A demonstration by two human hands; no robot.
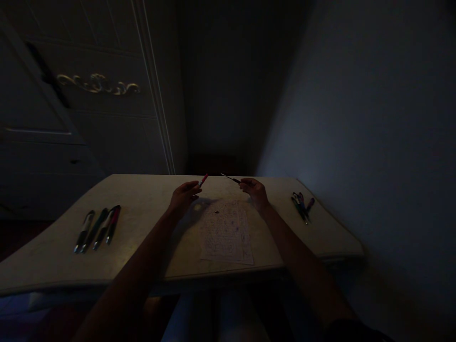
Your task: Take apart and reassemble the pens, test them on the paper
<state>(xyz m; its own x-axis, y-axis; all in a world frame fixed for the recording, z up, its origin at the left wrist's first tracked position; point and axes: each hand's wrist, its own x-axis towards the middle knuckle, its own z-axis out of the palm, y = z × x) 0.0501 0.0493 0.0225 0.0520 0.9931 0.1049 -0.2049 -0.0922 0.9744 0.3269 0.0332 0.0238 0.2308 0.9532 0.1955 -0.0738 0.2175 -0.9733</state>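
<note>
My left hand (182, 198) is closed round a pink pen barrel (204, 179), which points up and to the right. Opposite it, my right hand (255, 191) pinches a thin dark pen part (231, 178) with a pale, narrow end, perhaps a refill. The two pieces are apart, with a small gap between their ends, above the far part of the table. Below them lies a sheet of paper (224, 240) covered in handwriting. A small shiny piece (216, 212), like a pen tip, rests near its upper edge. The dim light hides finer detail.
Several thick pens (103, 229) lie side by side on the left of the pale table (142, 254). A small heap of pens or pen parts (302, 207) sits at the right. A wall (356, 118) borders the right side, and a cabinet (117, 133) stands behind at left.
</note>
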